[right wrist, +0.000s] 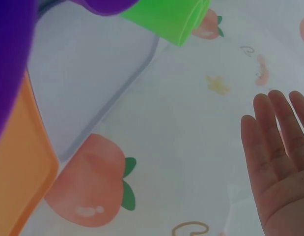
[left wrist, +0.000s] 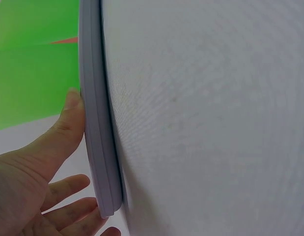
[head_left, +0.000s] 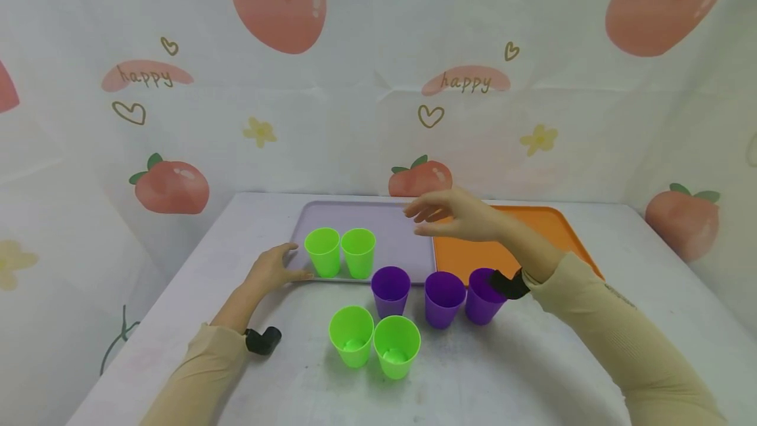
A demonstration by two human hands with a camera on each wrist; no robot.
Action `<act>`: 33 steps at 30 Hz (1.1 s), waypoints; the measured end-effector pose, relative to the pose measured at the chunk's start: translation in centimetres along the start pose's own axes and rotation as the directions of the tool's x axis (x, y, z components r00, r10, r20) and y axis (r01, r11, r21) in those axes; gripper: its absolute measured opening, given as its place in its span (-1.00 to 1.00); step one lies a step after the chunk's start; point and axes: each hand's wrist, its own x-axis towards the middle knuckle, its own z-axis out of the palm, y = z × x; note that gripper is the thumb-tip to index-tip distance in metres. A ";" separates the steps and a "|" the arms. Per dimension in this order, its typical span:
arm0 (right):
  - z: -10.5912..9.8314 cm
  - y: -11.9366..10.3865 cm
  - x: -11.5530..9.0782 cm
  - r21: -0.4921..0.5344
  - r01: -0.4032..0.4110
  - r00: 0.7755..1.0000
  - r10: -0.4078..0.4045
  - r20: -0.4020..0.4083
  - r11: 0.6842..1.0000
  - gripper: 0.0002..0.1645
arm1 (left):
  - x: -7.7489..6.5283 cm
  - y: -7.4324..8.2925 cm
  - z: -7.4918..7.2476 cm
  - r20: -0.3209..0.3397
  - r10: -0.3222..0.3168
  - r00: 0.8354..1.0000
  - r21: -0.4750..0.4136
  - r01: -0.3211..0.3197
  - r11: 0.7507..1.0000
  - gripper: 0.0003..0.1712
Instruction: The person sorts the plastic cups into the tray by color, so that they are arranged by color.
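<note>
One hand [head_left: 455,215], the right, aloft

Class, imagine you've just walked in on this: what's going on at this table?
A person's left hand touches the near left corner of the grey tray, where two green cups stand upright. The right hand is raised, apparently over the trays, holding nothing. Two more green cups and three purple cups stand on the table, nearer the person than the grey tray and the orange tray.

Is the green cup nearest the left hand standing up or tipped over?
Upright: the green cup has its wide rim on top and narrower base on the lavender tray.
</note>
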 end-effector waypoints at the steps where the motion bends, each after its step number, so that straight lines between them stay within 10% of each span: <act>1: 0.1 0.0 -0.2 0.007 0.001 1.000 -0.001 -0.006 1.000 -0.63 | 0.0 0.0 0.0 0.000 0.000 1.000 0.002 0.000 1.000 -0.05; 12: 1.2 -0.6 -2.9 0.045 -0.033 0.998 0.035 -0.059 0.998 -0.60 | -0.2 0.1 0.0 -0.003 0.003 1.000 0.008 -0.003 1.000 -0.06; 33: 5.7 -1.2 -5.5 0.129 0.151 0.988 -0.151 -0.012 0.980 -0.55 | -0.2 0.0 0.0 -0.006 0.004 1.000 -0.003 -0.004 1.000 -0.07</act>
